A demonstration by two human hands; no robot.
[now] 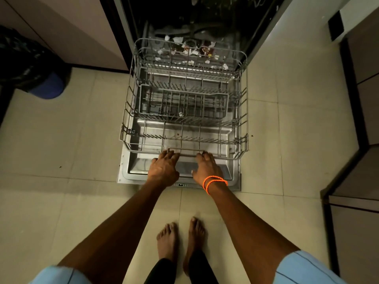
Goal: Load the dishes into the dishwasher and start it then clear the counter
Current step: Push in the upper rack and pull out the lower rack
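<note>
You stand barefoot on the tiled floor facing the open dishwasher, its door folded flat toward you. The lower rack is pulled out over the door and carries no dishes; a cutlery basket sits in its middle. Your left hand and right hand both meet the rack's near edge at its handle bar, left hand at the bar's left end, right hand at its right end; the fingers curl over the bar, though the grip underneath is hidden. Two orange bands circle your right wrist. White scraps litter the dark far interior. A blue bin with a black bag stands far left
</note>
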